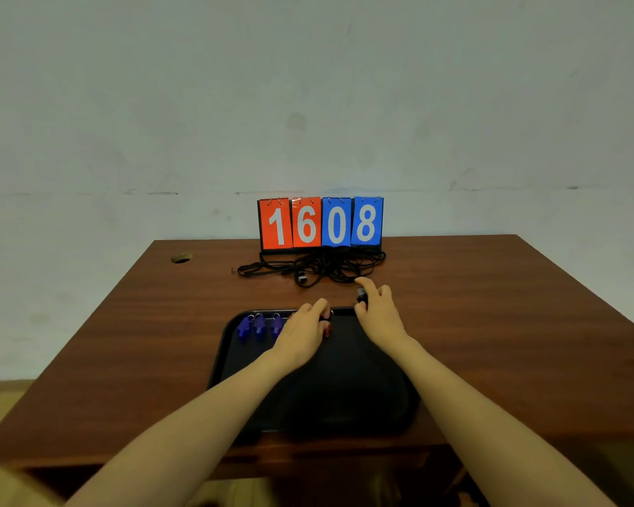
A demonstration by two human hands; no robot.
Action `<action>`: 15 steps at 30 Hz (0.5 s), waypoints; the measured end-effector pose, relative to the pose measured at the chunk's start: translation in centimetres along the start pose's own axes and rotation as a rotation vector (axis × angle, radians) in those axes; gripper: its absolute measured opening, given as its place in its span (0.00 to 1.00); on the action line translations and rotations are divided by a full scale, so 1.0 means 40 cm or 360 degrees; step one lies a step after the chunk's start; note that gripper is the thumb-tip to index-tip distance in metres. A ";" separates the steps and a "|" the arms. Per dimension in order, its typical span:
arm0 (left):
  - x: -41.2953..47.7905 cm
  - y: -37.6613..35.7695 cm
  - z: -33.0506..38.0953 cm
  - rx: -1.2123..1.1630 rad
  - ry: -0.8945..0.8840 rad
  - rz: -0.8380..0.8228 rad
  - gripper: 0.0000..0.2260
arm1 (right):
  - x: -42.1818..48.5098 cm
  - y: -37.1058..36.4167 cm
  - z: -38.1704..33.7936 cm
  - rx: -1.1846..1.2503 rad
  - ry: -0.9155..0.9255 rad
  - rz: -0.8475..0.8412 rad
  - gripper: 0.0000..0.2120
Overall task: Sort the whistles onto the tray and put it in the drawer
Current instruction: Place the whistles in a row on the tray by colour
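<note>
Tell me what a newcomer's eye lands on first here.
The flip scoreboard at the table's far edge, red 16 and blue 08, stands out first. Nearer, a black tray carries blue whistles along its far left rim. The left hand rests there, the right hand pinching a dark whistle just beyond the rim.

Flip scoreboard (pixel 321 223) at table's (pixel 491 305) far edge: red cards "1", "6"; blue cards "0", "8".

Both forearms are bare from the bottom of the view up to the wrists, with no sleeve showing. The left hand (pixel 301 334) and the right hand (pixel 379 312) are bare too, ungloved. Each is slim with rounded fingertips; the nails are too small to make out.
</note>
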State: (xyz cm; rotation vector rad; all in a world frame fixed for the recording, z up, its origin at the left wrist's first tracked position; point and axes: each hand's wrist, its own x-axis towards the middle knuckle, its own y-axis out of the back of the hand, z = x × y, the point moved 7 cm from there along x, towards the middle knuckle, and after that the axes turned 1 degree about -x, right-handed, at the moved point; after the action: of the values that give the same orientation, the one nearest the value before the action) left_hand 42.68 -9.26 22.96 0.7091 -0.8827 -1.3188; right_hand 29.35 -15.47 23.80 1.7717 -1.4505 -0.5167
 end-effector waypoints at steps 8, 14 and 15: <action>-0.024 -0.049 0.001 -0.0163 -0.0004 -0.0085 0.09 | -0.031 0.025 0.019 0.0106 -0.0104 0.0034 0.16; -0.016 -0.103 0.026 -0.0199 0.0048 -0.0278 0.16 | -0.040 0.015 0.041 0.0008 -0.0047 -0.0071 0.12; -0.009 -0.111 0.030 -0.0208 0.0067 -0.0285 0.17 | -0.040 0.015 0.052 -0.0019 -0.0064 -0.0072 0.10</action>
State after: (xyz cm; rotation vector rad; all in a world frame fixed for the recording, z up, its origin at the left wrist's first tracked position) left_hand 39.40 -9.42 19.73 0.7234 -0.7049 -1.5011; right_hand 27.04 -14.61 22.74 1.7975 -1.4348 -0.5862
